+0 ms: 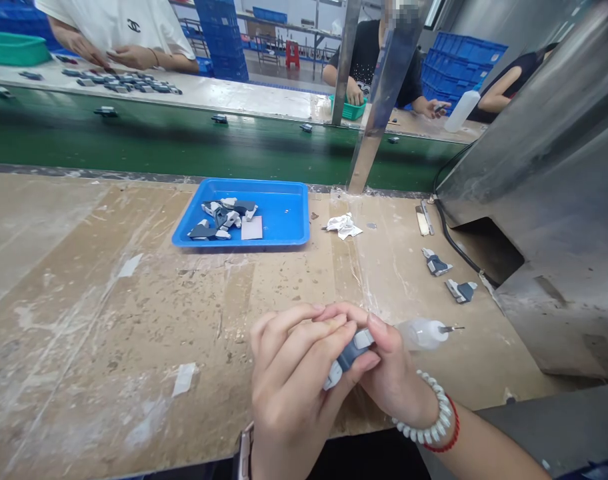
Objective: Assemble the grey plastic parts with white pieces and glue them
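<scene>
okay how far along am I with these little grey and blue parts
Done, it seems: two parts lie set apart at the right, by the metal housing. In hand: your left hand and right hand grip one grey-blue part, a small squeeze bottle just behind. Left: a small pile of parts in the blue tray.

On the scuffed tabletop (109, 320) we see a blue tray (284, 217) holding a few grey parts (224, 217), with a crumpled white tissue (344, 225) just beside it. Two more grey parts (449, 277) lie near a steel housing (549, 200). Beyond runs a green conveyor belt (184, 143), where other people (119, 30) work.
</scene>
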A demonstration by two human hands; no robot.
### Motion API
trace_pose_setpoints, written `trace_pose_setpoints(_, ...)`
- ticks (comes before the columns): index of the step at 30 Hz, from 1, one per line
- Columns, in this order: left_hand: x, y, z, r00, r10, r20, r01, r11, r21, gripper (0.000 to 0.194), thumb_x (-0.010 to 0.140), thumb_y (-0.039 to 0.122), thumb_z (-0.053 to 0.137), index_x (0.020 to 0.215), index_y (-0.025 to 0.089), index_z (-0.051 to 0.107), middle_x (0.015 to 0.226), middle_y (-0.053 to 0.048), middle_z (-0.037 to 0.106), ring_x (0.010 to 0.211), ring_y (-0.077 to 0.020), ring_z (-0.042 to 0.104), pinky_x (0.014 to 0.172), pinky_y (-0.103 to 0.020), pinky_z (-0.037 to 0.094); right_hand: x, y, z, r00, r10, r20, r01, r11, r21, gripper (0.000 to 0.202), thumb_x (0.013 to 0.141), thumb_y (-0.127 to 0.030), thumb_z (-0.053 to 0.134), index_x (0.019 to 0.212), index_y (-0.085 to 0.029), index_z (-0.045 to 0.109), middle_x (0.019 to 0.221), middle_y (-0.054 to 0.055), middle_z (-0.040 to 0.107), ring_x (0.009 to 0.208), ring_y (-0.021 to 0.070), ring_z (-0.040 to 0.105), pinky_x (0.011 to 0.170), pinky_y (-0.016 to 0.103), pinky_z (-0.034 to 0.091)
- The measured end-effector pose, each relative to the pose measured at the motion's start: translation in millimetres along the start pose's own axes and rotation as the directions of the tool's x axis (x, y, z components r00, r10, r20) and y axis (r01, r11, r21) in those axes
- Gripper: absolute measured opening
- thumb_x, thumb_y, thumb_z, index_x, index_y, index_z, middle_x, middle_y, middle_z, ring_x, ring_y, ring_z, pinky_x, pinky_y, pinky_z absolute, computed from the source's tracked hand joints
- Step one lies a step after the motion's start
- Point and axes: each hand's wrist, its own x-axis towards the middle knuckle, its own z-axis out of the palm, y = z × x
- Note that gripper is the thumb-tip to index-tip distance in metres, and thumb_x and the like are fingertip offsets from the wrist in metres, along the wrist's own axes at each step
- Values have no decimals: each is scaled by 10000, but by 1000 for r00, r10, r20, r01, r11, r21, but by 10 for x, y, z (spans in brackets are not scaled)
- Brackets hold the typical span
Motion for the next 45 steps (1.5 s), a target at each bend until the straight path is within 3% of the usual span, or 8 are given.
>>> trace_pose_setpoints(10, -3, -20, 5, 1000, -5, 1, 5, 1000, -16, 137, 913, 222, 765, 1032, 167, 724, 979, -31, 750, 1082, -236, 633, 944, -421, 472, -6, -20, 15, 1000, -2, 6, 2, 997, 76, 409, 1035, -585, 432, 1161, -298, 695, 1166, -12, 701, 1145, 183, 629, 1020, 297, 471)
trace_pose_setpoints(15, -20, -53, -74, 999, -42, 21, 44, 991, -127, 169, 898, 258, 774, 1035, 176, 717, 962, -28, 734, 1105, -238, 623, 959, -418, 495, 3, -100, 44, 992, 74, 103, -87, 988, 130, 583, 1020, -706, 345, 1186, -237, 649, 1232, 64, 666, 1199, 234, 621, 1041, 369, 470)
trace_pose_setpoints(18, -28, -60, -103, 998, -56, 40, 61, 988, -144, 215, 879, 262, 793, 1059, 172, 718, 972, -36, 735, 1131, -247, 617, 977, -424, 503, -1, -129, 44, 990, 83, 112, -99, 985, 145, 550, 1025, -690, 373, 1178, -233, 638, 1278, 67, 638, 1250, 223, 585, 1091, 367, 436)
trace_pose_setpoints(21, -21, -58, -111, 997, -59, 49, 67, 982, -177, 220, 890, 289, 781, 1065, 172, 719, 981, -40, 742, 1130, -245, 618, 986, -417, 512, -4, -149, 47, 988, 70, 136, -91, 984, 152, 462, 1037, -631, 435, 1180, -240, 636, 1189, 39, 648, 1134, 161, 611, 1017, 282, 457)
trace_pose_setpoints(25, 0, -45, -111, 996, -76, 38, 82, 970, -228, 218, 902, 316, 760, 1060, 172, 719, 971, -37, 744, 1122, -230, 616, 988, -390, 527, -1, -174, 75, 984, 61, 167, -99, 968, 229, 473, 988, -663, 520, 1147, -232, 629, 986, 1, 645, 912, 99, 611, 864, 201, 482)
trace_pose_setpoints(28, 7, -38, -107, 996, -77, 34, 83, 970, -229, 207, 916, 322, 745, 1065, 180, 716, 961, -30, 737, 1113, -219, 618, 982, -378, 532, 1, -180, 87, 985, 41, 168, -80, 969, 232, 470, 983, -652, 532, 1159, -227, 625, 888, -5, 658, 881, 101, 628, 852, 203, 494)
trace_pose_setpoints(34, -10, -48, -123, 996, -64, 59, 76, 971, -227, 240, 907, 347, 756, 1101, 212, 716, 965, -29, 753, 1103, -238, 632, 976, -409, 532, -3, -138, 75, 985, -21, 172, -36, 945, 324, 345, 982, -556, 610, 1158, -259, 634, 909, -7, 712, 832, 88, 675, 829, 203, 507)
trace_pose_setpoints(45, 30, -39, -93, 998, -25, 50, 37, 968, -249, 221, 947, 376, 703, 1023, 169, 714, 923, -26, 723, 1081, -192, 601, 964, -349, 507, -33, -179, 92, 993, -80, 91, 55, 966, 254, 275, 944, -509, 694, 1007, -245, 644, 733, -21, 629, 613, 86, 545, 599, 194, 483)
